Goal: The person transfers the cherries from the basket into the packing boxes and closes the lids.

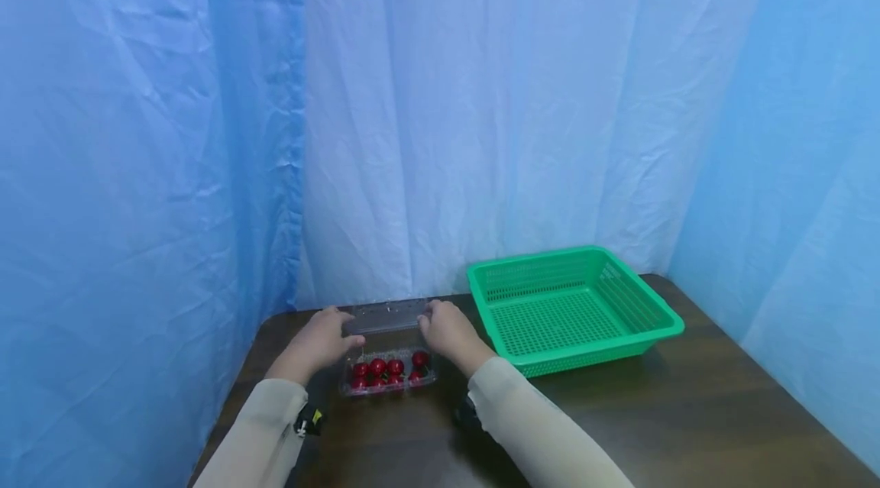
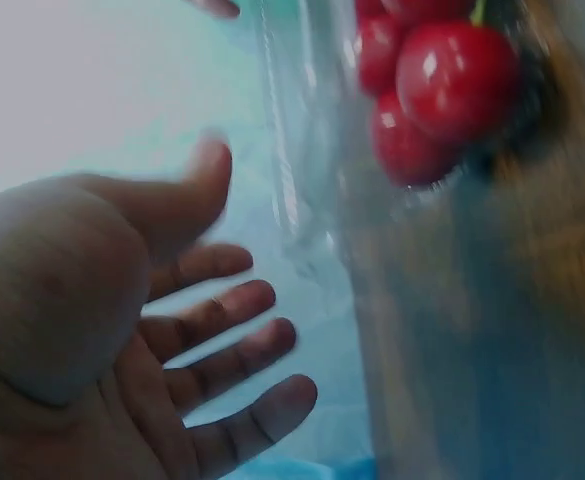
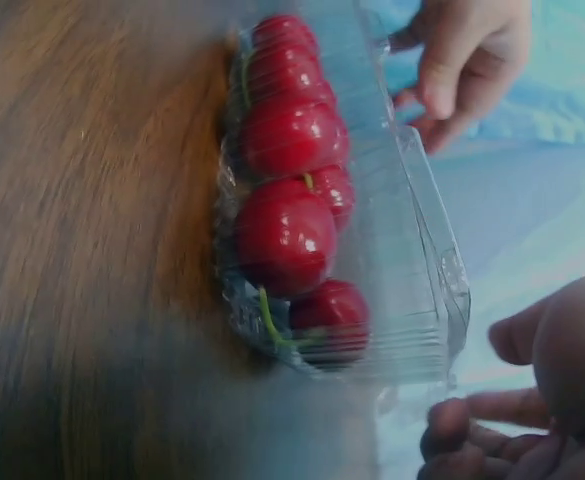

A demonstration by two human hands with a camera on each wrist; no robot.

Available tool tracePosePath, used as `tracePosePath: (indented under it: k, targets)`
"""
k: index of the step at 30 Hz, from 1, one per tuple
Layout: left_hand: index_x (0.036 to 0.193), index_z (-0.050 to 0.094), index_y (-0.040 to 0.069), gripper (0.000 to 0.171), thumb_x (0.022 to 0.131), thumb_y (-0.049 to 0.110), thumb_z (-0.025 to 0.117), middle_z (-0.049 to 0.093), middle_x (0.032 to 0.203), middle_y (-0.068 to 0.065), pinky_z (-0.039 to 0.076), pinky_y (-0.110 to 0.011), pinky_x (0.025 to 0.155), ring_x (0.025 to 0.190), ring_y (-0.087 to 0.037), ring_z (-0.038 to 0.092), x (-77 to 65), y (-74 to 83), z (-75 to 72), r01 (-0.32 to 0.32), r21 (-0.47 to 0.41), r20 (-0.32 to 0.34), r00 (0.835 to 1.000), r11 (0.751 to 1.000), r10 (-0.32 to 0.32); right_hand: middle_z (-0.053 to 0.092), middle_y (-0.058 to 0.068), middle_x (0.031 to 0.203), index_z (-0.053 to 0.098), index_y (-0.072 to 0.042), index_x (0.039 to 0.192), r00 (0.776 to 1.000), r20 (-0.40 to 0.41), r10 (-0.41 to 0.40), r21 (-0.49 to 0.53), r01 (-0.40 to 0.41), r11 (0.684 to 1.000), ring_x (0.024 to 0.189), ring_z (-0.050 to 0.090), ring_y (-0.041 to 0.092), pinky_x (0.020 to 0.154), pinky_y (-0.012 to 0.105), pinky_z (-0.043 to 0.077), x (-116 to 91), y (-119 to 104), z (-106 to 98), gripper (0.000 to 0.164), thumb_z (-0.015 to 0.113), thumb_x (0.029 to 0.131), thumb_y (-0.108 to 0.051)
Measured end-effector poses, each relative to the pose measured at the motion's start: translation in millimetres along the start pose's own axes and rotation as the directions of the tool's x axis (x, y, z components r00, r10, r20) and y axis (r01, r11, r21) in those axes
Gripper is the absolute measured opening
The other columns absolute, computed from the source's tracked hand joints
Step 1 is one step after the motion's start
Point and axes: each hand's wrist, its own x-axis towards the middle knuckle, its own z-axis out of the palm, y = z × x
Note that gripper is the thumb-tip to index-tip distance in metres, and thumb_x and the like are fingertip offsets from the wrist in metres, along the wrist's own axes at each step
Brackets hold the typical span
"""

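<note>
A clear plastic clamshell box (image 1: 348, 389) stands on the table with its lid (image 1: 386, 318) folded back towards the curtain. Several red cherries (image 1: 377, 367) lie in it, some with green stems (image 3: 269, 318). My left hand (image 1: 318, 344) is at the box's left side, beside the lid; the left wrist view shows its fingers (image 2: 257, 415) spread and holding nothing. On the other side, my right hand (image 1: 450, 333) has its fingertips by the lid's right end. In the right wrist view that hand (image 3: 577, 365) is loosely bent near the box's corner, gripping nothing visible.
A green plastic basket (image 1: 639, 343) with perforated walls stands to the right of the box, near the back of the dark wooden table (image 1: 715, 396). Pale blue curtains (image 1: 509, 106) hang behind the table and at both sides.
</note>
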Motion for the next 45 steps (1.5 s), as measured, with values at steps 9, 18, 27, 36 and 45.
tracePosePath:
  k: [9, 18, 27, 36, 45]
  targets:
    - [0.14, 0.071, -0.012, 0.054, 0.116, 0.036, 0.067, 0.079, 0.123, -0.026, 0.067, -0.057, 0.095, 0.108, -0.039, 0.079, 3.4, -29.7, -1.1, 0.122, -0.087, 0.068, 0.991, 0.989, -0.116, 0.076, 0.027, 0.138, 0.063, 0.009, 0.153, 0.99, 0.09, 0.109, 0.138, -0.121, 0.983, 0.121, 0.078, 0.042, 0.103, 0.056, 0.067, 4.2, 6.8, 8.4, 0.052, 0.058, 0.119, -0.03]
    - [0.149, 0.066, -0.009, 0.05, 0.115, 0.027, 0.069, 0.078, 0.131, -0.024, 0.07, -0.057, 0.095, 0.112, -0.037, 0.079, 5.1, -34.5, 0.2, 0.178, -0.278, 0.129, 0.981, 0.944, -0.147, 0.062, 0.005, 0.069, 0.07, 0.004, 0.147, 0.966, 0.232, 0.111, 0.303, -0.18, 0.936, 0.058, 0.058, 0.019, 0.057, 0.03, 0.052, 4.7, 17.8, 7.4, 0.045, 0.061, 0.119, -0.03]
    - [0.149, 0.058, -0.003, 0.043, 0.11, 0.012, 0.073, 0.078, 0.12, -0.019, 0.07, -0.044, 0.076, 0.101, -0.03, 0.078, 12.3, -36.7, 3.3, 0.196, -0.467, 0.104, 0.981, 0.862, -0.167, 0.066, 0.009, 0.077, 0.063, -0.003, 0.15, 0.98, 0.153, 0.125, 0.383, -0.176, 0.907, 0.053, 0.058, 0.018, 0.046, 0.03, 0.049, 5.3, 19.2, 10.0, 0.038, 0.067, 0.116, -0.021]
    - [0.162, 0.045, -0.001, 0.071, 0.125, 0.054, 0.022, 0.067, 0.142, -0.034, 0.073, -0.047, 0.074, 0.089, -0.034, 0.083, 5.5, -32.6, 0.2, 0.193, -0.672, 0.152, 0.981, 0.715, -0.121, 0.065, 0.009, 0.082, 0.062, -0.011, 0.13, 0.991, 0.049, 0.121, 0.437, -0.13, 0.89, 0.055, 0.061, 0.021, 0.052, 0.031, 0.053, 1.0, 23.9, 12.8, 0.021, 0.073, 0.112, -0.017]
    - [0.168, 0.041, -0.006, 0.105, 0.111, 0.082, 0.036, 0.06, 0.159, -0.036, 0.073, -0.048, 0.09, 0.11, -0.036, 0.084, 6.0, -41.3, -3.1, 0.199, -0.684, 0.228, 0.972, 0.702, -0.053, 0.065, 0.008, 0.082, 0.064, -0.011, 0.112, 0.996, 0.008, 0.092, 0.484, -0.085, 0.871, 0.057, 0.06, 0.017, 0.051, 0.029, 0.05, -0.5, 28.4, 13.9, 0.01, 0.073, 0.113, -0.016]
